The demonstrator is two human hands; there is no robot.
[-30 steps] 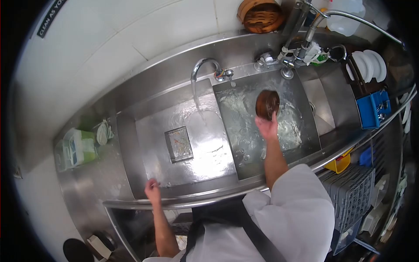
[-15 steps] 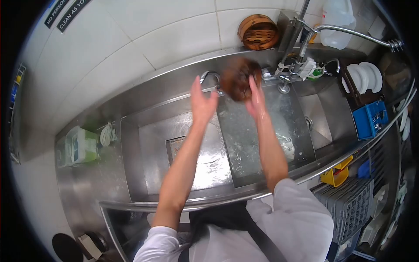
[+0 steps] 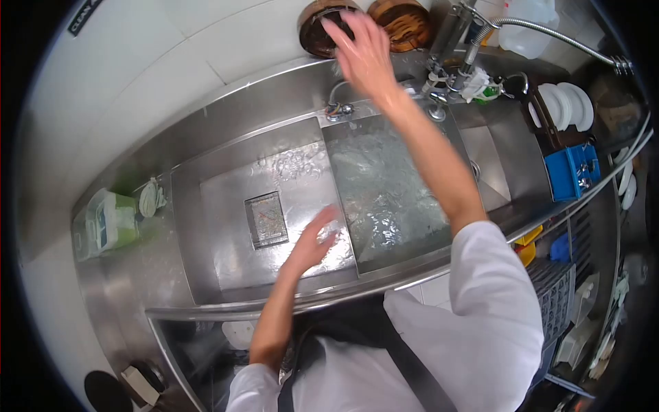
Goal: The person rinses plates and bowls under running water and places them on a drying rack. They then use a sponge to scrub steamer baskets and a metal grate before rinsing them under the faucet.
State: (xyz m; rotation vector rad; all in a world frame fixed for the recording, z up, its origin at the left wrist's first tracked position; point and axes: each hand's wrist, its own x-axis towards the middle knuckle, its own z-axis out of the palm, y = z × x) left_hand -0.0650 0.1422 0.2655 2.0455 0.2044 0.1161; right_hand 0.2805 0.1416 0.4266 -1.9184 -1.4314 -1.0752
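Note:
A round wooden steamer basket (image 3: 314,34) leans against the tiled wall on the ledge behind the sink. My right hand (image 3: 367,58) is in front of its right side, with the fingers spread; whether they still touch the rim is hard to make out. A second steamer basket (image 3: 405,26) stands just to the right, its slatted inside facing me. My left hand (image 3: 309,247) hovers over the left basin (image 3: 226,257) near the divider, fingers apart, slightly blurred, holding nothing.
Rippling water fills the middle basin (image 3: 388,199). A small faucet (image 3: 340,110) and a spray hose (image 3: 549,40) rise at the back. White plates (image 3: 566,106) and a blue bin (image 3: 570,172) stand right; a green-white tub (image 3: 113,223) sits left.
My right hand has carried the steamer basket from above the water up to the back ledge, where it now leans. My left hand has dropped down toward the front of the left basin.

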